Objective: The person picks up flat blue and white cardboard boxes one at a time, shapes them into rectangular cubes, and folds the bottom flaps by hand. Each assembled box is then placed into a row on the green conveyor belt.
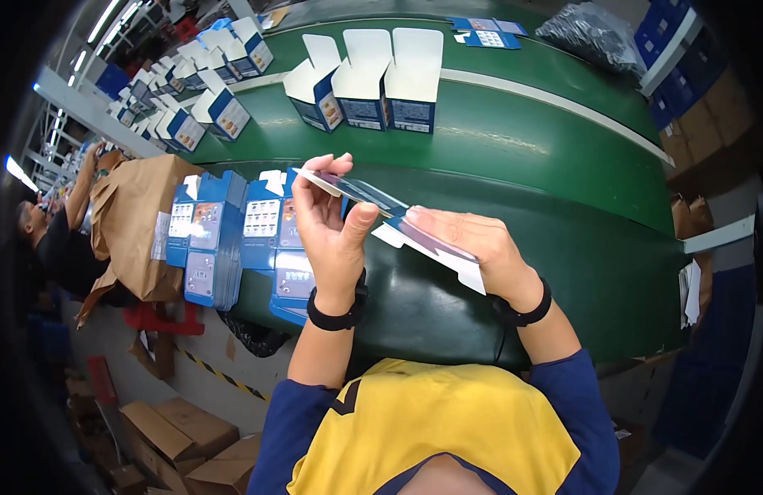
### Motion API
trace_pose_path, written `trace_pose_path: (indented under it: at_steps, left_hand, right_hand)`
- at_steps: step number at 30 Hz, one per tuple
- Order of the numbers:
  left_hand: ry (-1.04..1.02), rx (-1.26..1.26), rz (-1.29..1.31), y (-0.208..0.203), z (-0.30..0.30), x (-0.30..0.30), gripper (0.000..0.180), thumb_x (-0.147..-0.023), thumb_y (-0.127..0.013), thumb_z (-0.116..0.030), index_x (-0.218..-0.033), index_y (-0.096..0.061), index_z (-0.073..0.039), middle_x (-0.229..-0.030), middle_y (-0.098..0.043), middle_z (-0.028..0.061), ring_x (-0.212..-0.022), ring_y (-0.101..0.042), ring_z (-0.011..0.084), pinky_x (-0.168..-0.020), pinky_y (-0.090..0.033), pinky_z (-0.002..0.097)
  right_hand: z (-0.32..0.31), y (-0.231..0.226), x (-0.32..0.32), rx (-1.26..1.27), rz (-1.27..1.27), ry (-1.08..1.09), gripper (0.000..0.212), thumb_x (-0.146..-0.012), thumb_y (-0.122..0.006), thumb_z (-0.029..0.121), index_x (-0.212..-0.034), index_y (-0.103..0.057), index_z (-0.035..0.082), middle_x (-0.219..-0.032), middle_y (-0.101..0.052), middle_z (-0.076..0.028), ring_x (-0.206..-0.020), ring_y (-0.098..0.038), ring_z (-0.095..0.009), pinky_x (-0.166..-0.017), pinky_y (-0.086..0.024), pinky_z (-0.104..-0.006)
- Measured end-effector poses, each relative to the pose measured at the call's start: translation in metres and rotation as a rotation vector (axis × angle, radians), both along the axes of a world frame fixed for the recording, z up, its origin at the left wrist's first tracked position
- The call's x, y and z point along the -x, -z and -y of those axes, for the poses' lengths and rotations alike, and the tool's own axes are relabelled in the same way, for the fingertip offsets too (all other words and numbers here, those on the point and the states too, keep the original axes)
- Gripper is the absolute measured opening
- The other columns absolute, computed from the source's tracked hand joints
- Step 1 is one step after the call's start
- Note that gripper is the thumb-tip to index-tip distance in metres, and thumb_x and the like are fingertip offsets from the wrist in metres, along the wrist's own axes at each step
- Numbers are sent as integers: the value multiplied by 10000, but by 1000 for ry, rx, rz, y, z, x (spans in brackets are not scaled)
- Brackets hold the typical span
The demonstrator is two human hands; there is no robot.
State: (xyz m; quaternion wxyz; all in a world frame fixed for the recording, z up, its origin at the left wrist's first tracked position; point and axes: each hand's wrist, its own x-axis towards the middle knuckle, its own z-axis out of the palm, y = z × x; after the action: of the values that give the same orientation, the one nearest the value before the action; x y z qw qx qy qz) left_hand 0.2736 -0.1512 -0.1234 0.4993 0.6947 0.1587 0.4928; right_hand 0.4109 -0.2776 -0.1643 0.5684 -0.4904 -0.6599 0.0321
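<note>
A flat blue-and-white carton (371, 195) is held up between the two hands over the green belt (522, 132), its long axis slanting from the far left down to the near right, its face tilted, with a pale flap jutting on the near side. Neither hand is nearer, since both touch it: the left hand (323, 221) has the upper left end between thumb and curled fingers, and the right hand (474, 243) holds the lower right end, fingers together along the upper face (its thumb is out of sight). Counting: one carton in the hands; two piles of flat cartons to the left, the outer pile (206, 239) in plain view and the inner pile (262, 219) partly hidden by the left hand and forearm; three open boxes (363, 95) standing side by side ahead, lids up. More open boxes (220, 114) stand farther left, too crowded to count. Across the belt are flat blue card (488, 35), one piece or two, I cannot tell, and one plastic bag (592, 35). One paper sack (138, 219) stands beside the outer pile, and one co-worker (55, 247) is beyond it.
</note>
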Motion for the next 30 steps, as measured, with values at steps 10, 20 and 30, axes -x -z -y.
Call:
trace_pose_path:
  at_steps: [10,20,30]
  left_hand:
    - [127,501,67,21,7,-5,580,-842,-679,-327,-1251,-404,-22,-1187,-508,96,-1121,-491,182,-976,-368,290]
    - [632,328,-416,30,64,0,1056,-684,-805,-206,-1449,-102,-13,-1516,-37,155,-1347,-283,279,-1068,-283,375]
    - [313,-600,-601,35,3,24,1149,-646,-802,-99,-1470,-3,-136,-1387,-304,216,-1205,-426,378,-1027,-340,435]
  right_hand:
    - [9,1,6,53,-367,-71,876,-714,-795,228,-1420,-311,41,-1380,-437,-164,-1193,-508,-277,-994,-394,-370]
    - [0,11,-8,37,-863,-1,1450,-482,-914,382,-1464,116,103,-1392,-337,-186,-1308,-340,-288,-1057,-279,-373]
    - [28,-26,3,46,-909,-279,1356,-509,-905,381,-1478,-10,67,-1366,-377,-122,-1267,-390,-254,-1051,-286,-369]
